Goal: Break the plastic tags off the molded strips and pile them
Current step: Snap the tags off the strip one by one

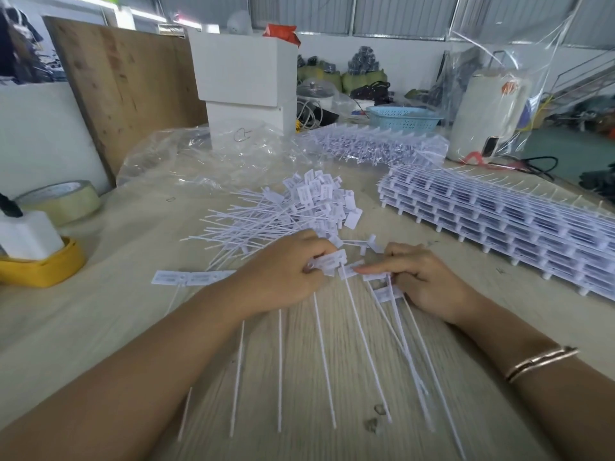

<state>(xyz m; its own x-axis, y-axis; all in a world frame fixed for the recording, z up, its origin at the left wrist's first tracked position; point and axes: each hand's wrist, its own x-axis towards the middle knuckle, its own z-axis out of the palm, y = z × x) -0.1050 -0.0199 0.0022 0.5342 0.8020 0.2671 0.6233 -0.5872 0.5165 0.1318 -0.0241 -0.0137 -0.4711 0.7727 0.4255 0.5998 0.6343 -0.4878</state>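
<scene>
Near the front edge of the table (100, 327), the left hand (283, 277) pinches the flat head of a tag on a molded strip (327, 262), while the right hand (422, 281) curls over the strip's right end with its forefinger laid along it, the thin white tails fanning toward the viewer. Just beyond the hands lies the pile of loose tags (299, 207), heads to the right and tails to the left. Farther right sits a stack of unbroken strips (499, 214), with a blue basket (404, 118) and white boxes (246, 74) at the far side.
</scene>
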